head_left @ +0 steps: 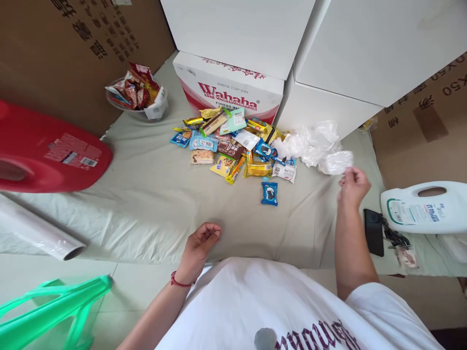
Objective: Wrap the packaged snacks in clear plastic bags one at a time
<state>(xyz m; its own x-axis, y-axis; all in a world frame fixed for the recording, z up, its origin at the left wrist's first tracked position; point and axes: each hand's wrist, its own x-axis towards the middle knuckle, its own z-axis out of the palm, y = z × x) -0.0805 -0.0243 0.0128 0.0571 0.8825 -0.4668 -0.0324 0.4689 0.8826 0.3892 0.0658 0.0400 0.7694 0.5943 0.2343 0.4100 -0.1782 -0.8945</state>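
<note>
My right hand (353,187) is at the right of the bed-like surface, its fingers pinched at the edge of a folded white plastic bag (335,163). Crumpled clear plastic bags (316,142) lie just beyond it. My left hand (202,242), with a red cord on the wrist, hovers by the front edge, its fingers curled in and nothing visible in them. Ahead of both hands is a heap of wrapped snacks (233,146) in yellow, blue and brown. One blue snack packet (269,193) sits apart, in front of the heap.
A Wahaha carton (229,90) stands behind the heap. A clear bowl of snacks (160,104) is at the back left, near a red jug (73,155) and a plastic roll (40,228). At right are a phone (373,233) and a white detergent bottle (425,209). A green stool (54,306) stands below.
</note>
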